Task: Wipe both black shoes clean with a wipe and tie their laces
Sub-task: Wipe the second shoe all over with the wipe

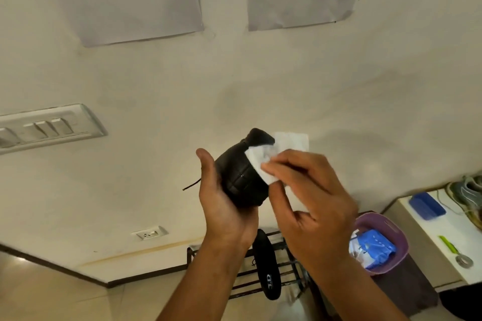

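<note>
My left hand (221, 198) holds a black shoe (240, 177) up in front of the wall, gripping it from the left and below. A loose black lace end (191, 185) sticks out to the left of that hand. My right hand (307, 195) presses a white wipe (263, 161) against the shoe's right side, and part of the wipe sticks up behind the fingers. The second black shoe (268, 271) lies below on a dark metal rack (287, 266), its insole showing.
A purple bin (391, 232) with blue and white packets stands right of the rack. A white cabinet (443, 240) at the right carries a blue box, a green tool, a tape ring and a grey sneaker. Switch plates and paper sheets hang on the wall.
</note>
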